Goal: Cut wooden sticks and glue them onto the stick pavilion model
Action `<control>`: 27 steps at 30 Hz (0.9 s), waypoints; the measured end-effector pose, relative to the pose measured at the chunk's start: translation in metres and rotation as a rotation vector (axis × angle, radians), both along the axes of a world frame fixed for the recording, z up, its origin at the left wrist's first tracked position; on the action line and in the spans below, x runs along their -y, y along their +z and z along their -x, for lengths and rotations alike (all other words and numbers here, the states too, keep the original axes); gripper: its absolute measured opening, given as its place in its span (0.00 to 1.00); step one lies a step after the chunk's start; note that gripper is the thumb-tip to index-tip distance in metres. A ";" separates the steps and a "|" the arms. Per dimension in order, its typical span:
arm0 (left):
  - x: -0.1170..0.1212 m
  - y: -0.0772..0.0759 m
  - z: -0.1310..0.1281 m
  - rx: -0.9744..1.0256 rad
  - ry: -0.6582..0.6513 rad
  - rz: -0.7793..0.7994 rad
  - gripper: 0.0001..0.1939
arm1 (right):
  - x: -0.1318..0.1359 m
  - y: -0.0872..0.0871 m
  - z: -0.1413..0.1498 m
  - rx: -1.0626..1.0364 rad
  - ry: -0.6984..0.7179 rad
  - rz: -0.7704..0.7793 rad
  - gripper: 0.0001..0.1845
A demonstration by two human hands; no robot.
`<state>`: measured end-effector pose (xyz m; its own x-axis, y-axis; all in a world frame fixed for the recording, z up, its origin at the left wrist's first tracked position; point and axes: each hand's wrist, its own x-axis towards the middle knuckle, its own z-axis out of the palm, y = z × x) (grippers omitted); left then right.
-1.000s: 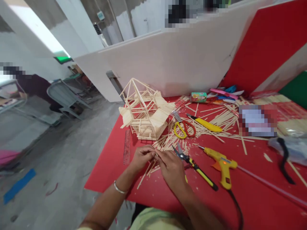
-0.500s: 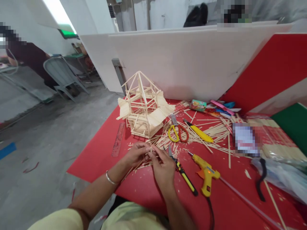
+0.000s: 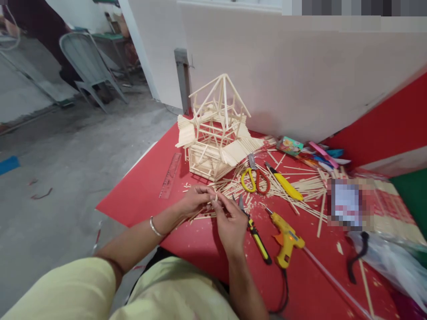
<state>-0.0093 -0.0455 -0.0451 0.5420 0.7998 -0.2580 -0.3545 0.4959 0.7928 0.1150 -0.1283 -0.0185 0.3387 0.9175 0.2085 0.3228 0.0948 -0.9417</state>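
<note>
My left hand (image 3: 196, 201) and my right hand (image 3: 231, 218) meet fingertip to fingertip above the red tabletop (image 3: 133, 195). Both are closed in a pinch on a short wooden stick (image 3: 216, 197), its tip showing between the fingers and the rest hidden. Just beyond them stands a small house model (image 3: 213, 133) built of thin sticks, with an open pointed roof frame and slatted eaves. Loose sticks (image 3: 200, 218) lie under and around my hands. Close to my right hand rest black-and-yellow cutters (image 3: 256, 240), their jaws apart.
A clear ruler (image 3: 170, 175) lies left of the model. To the right are scissors (image 3: 255, 180), a yellow utility knife (image 3: 287, 184), a yellow glue gun (image 3: 285, 238) with its cord, and bagged sticks (image 3: 390, 204). White boards (image 3: 267, 80) stand behind. A person sits far left beside a chair (image 3: 83, 58).
The view has swung and tilted downward, so the model sits higher in the picture. My hands stay together on the small stick, with fingers shifting slightly. The tools stay on the table.
</note>
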 end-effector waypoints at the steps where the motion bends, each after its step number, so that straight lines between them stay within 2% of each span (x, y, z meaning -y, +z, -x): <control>1: 0.001 0.002 0.000 0.011 -0.005 0.030 0.13 | 0.000 0.000 0.000 0.001 -0.008 0.001 0.16; 4: 0.003 0.005 -0.001 0.033 -0.044 0.072 0.13 | -0.001 -0.001 0.000 0.017 0.006 -0.014 0.17; 11: 0.002 -0.002 0.001 0.059 -0.026 0.010 0.12 | -0.001 -0.003 -0.002 -0.038 0.049 -0.011 0.16; 18: 0.002 0.002 0.000 0.059 -0.025 0.022 0.12 | -0.001 -0.001 -0.003 -0.043 0.027 0.006 0.16; 22: 0.001 -0.002 0.000 0.047 -0.035 -0.018 0.12 | -0.001 0.002 -0.002 -0.032 0.060 0.016 0.15; 27: 0.000 -0.008 0.001 0.052 -0.037 -0.058 0.12 | -0.001 0.001 -0.002 -0.148 0.106 0.031 0.16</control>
<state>-0.0108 -0.0458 -0.0528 0.5825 0.7920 -0.1827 -0.3785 0.4632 0.8014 0.1171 -0.1277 -0.0172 0.2647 0.9550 0.1342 0.1699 0.0908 -0.9813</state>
